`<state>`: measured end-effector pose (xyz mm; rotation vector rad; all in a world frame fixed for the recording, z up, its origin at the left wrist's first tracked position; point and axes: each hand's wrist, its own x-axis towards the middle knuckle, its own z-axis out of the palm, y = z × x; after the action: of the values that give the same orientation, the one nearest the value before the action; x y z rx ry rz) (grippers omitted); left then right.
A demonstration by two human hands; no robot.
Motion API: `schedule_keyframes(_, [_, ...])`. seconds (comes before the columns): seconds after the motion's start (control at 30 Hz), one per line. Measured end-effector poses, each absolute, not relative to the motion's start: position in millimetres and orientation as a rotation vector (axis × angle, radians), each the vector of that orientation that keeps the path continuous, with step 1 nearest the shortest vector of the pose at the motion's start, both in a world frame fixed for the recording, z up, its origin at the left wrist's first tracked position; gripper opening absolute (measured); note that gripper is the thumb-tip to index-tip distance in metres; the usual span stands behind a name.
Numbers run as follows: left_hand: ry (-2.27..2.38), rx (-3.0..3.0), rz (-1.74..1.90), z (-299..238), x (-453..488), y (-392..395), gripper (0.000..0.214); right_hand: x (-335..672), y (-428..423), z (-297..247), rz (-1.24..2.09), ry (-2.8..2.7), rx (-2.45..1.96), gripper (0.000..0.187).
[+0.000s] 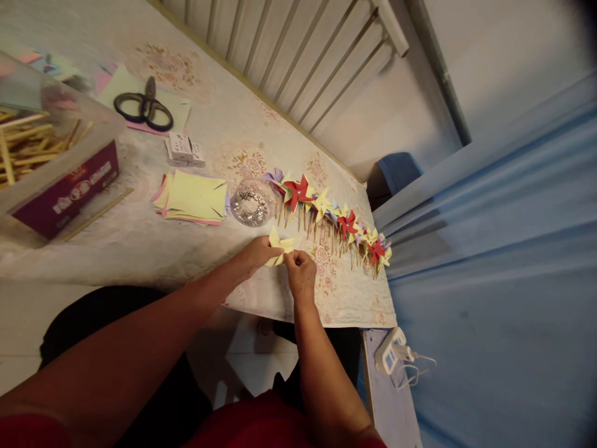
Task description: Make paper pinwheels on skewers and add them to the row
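Between my two hands is a yellow paper pinwheel [276, 244] with folded blades, held above the table near its front edge. My left hand [259, 254] pinches its left side. The closed fingers of my right hand [301, 269] press at its right side, close to the centre; whether they also hold a pin is too small to see. Just beyond stands a clear round dish [252, 204] of small metallic pins. To its left lies a stack of cut paper squares [193, 196], yellow on top. Finished pinwheels [298, 193] on sticks line up to the right.
A clear plastic box [79, 186] of wooden sticks stands at the left, a loose stick [97, 214] beside it. Black-handled scissors [145, 109] rest on paper sheets, near small white boxes [183, 148]. A blue curtain [485, 249] hangs right; a power strip [390, 351] sits below.
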<state>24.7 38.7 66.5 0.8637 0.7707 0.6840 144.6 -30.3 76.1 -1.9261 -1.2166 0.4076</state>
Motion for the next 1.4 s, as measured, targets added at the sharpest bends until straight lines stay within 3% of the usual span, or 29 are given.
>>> schedule_keyframes(0.6, [0.720, 0.880, 0.725, 61.6, 26.3, 40.2, 0.020, 143.2, -28.5, 74.7, 0.433, -0.999, -1.829, 0.019])
schedule_keyframes(0.9, [0.724, 0.924, 0.704, 52.0, 27.7, 41.7, 0.022, 158.5, -25.7, 79.8, 0.883, -0.891, -1.726, 0.027])
schedule_keyframes(1.4, [0.732, 0.905, 0.702, 61.5, 24.1, 38.9, 0.020, 156.5, -18.8, 66.6, 0.834, -0.931, -1.760, 0.016])
